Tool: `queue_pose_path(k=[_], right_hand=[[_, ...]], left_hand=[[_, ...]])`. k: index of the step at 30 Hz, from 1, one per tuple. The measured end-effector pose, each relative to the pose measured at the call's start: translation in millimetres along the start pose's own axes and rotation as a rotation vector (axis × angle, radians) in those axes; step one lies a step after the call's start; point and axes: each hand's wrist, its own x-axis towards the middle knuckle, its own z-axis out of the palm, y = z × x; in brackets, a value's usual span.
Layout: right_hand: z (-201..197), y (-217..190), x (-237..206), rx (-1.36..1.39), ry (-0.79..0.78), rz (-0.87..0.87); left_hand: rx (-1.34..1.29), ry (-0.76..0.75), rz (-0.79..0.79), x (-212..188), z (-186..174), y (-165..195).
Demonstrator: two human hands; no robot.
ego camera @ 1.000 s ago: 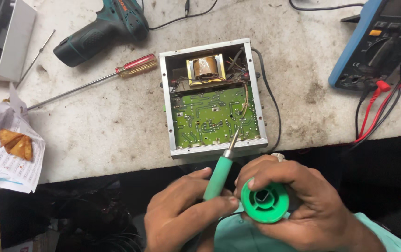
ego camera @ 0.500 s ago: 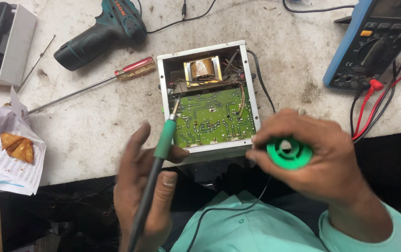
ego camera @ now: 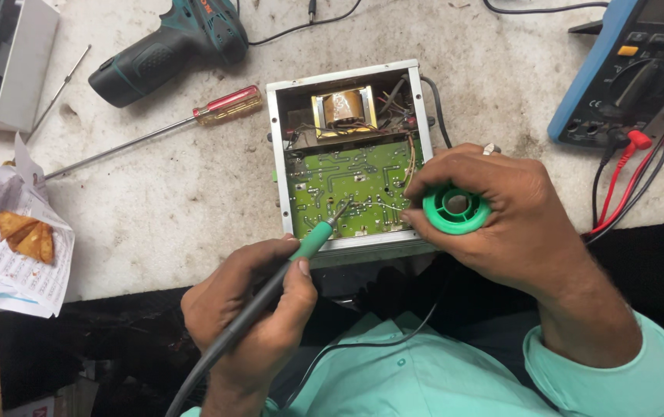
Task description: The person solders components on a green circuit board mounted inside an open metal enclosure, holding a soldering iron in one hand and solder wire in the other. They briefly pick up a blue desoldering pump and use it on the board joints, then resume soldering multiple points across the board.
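An open metal case (ego camera: 274,139) lies on the bench with a green circuit board (ego camera: 332,181) and a small transformer (ego camera: 343,110) inside. My left hand (ego camera: 258,309) grips a green-handled soldering iron (ego camera: 301,249), its tip touching the board near the lower middle. My right hand (ego camera: 494,208) holds a green solder spool (ego camera: 455,208) at the case's right edge, and a thin solder wire runs from it toward the iron tip.
A long screwdriver with a red and clear handle (ego camera: 224,106) and a teal cordless drill (ego camera: 169,48) lie left of the case. A blue multimeter (ego camera: 625,69) with red and black leads sits at the right. Fried snacks on paper (ego camera: 27,235) lie at the left.
Both hands have come up over the case. The iron tip swung from the board's upper left to its lower middle, and the spool hand shifted to the case's right edge.
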Motion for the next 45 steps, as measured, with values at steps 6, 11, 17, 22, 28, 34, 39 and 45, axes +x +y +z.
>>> queue_pose_path(k=[6, 11, 17, 22, 28, 34, 39, 45], right_hand=[[0.7, -0.3, 2.1, -0.02, 0.005, -0.034], [-0.6, 1.4, -0.6, -0.044, 0.013, 0.004], [-0.2, 3.2, 0.9, -0.037, 0.006, -0.013], [-0.6, 2.6, 1.7, -0.053, -0.006, 0.007], [-0.9, 3.0, 3.5, -0.048, -0.023, -0.009], [-3.1, 2.5, 6.1, -0.062, -0.027, -0.056], [-4.1, 2.6, 7.7, -0.078, -0.041, -0.036], [-3.2, 1.8, 9.6, -0.074, -0.058, -0.077]], left_hand=[[0.022, -0.014, -0.057, 4.4, 0.2, 5.8], [0.021, -0.006, -0.066, 4.3, 3.2, 8.6], [0.034, -0.035, -0.107, 6.8, 0.6, 6.9], [0.029, -0.034, -0.11, 5.6, -0.8, 5.9], [-0.001, -0.047, -0.146, 10.0, -2.8, 3.2], [0.003, -0.055, -0.221, 14.2, -7.0, 4.2], [-0.011, -0.06, -0.256, 15.3, -7.1, 5.1], [0.003, -0.071, -0.265, 16.1, -7.9, 5.3]])
